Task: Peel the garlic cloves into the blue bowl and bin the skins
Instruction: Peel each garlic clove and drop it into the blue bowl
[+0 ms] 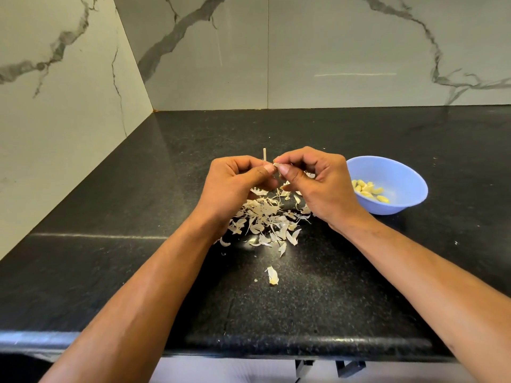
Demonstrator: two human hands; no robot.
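Head view: black worktop (110, 272); blue bowl (401, 172) right, holding peeled cloves (369, 190); skins (265, 219) heaped centre. Left hand (235, 183) and right hand (318, 183) pinch one garlic clove (276, 165). Advise lifting skin from the tip, over the heap.

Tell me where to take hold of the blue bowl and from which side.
Probably take the blue bowl by its rim on the right, coming from above: that side lies open, while the right hand is close by its left side. The wall flares outward to a thin lip, suiting a pinch grip, thumb inside, clear of the peeled cloves.
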